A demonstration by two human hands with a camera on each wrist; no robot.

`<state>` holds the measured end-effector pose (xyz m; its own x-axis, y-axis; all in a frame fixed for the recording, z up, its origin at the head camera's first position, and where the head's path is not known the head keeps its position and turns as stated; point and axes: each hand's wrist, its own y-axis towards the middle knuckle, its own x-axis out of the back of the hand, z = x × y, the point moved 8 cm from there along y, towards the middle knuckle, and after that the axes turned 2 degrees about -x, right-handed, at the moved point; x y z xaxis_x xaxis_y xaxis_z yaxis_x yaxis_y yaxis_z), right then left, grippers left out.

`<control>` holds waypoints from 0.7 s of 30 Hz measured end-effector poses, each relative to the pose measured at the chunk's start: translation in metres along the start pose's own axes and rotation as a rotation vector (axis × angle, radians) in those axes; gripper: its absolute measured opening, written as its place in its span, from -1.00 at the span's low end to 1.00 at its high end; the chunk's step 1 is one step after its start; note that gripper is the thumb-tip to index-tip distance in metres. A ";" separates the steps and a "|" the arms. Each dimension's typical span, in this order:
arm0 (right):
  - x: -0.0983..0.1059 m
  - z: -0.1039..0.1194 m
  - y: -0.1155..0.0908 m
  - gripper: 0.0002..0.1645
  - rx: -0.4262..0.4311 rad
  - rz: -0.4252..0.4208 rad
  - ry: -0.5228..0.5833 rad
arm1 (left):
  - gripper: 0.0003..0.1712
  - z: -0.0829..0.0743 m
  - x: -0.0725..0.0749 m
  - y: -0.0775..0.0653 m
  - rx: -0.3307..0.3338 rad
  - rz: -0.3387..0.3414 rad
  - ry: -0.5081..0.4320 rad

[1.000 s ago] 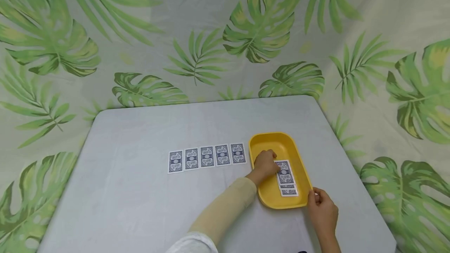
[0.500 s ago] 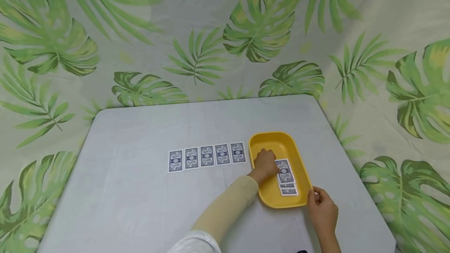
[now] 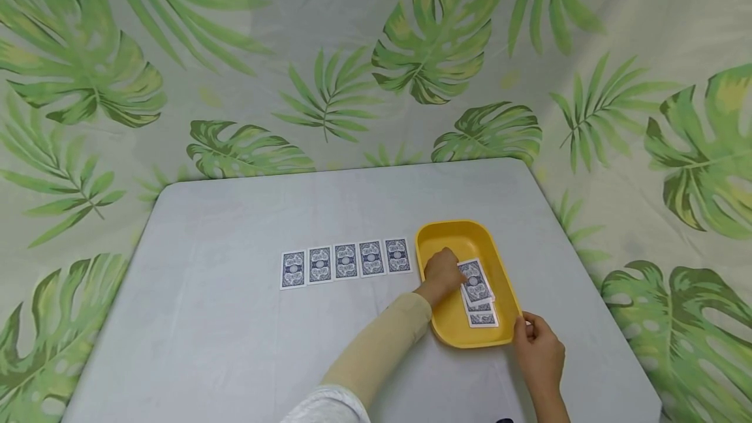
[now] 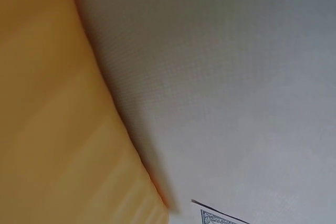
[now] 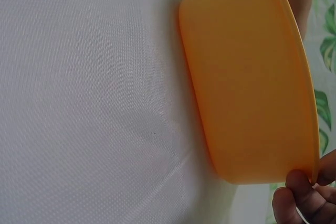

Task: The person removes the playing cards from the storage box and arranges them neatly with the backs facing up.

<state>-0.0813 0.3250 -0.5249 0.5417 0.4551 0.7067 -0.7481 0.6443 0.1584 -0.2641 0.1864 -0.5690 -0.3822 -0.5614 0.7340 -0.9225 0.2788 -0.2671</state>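
Observation:
A yellow tray stands on the right part of the table, with several blue-backed playing cards overlapping face down inside it. My left hand reaches over the tray's left rim and pinches the left edge of the top playing card; the fingertips are partly hidden. Beneath that card, the lower ends of other cards stick out. At the tray's near right corner, my right hand pinches the rim. In the right wrist view, its fingers and thumb meet around the tray's edge.
Left of the tray lies a row of several face-down playing cards, side by side. White cloth covers the table. A leaf-patterned curtain hangs behind and at both sides.
In the tray, the top playing card has slid slightly away from me and tilted, with my left hand's fingers at its edge. My right hand has stayed on the rim.

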 end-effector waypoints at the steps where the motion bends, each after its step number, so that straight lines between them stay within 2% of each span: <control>1: 0.000 0.000 0.000 -0.73 -0.002 0.000 -0.001 | -0.59 0.001 0.000 0.000 0.004 -0.003 -0.010; 6: 0.000 0.000 0.000 -0.73 -0.010 0.001 -0.003 | -0.58 -0.001 0.006 -0.002 -0.021 -0.056 -0.003; 11: -0.001 0.000 -0.001 -0.72 -0.012 0.002 -0.005 | -0.67 -0.002 0.015 -0.004 -0.071 -0.134 -0.065; 21: -0.001 -0.001 0.000 -0.72 -0.011 0.001 -0.006 | -0.85 -0.005 0.027 -0.006 -0.167 -0.229 -0.360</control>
<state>-0.0812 0.3250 -0.5261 0.5387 0.4519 0.7110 -0.7443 0.6507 0.1503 -0.2683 0.1734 -0.5450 -0.1917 -0.8498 0.4909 -0.9752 0.2214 0.0024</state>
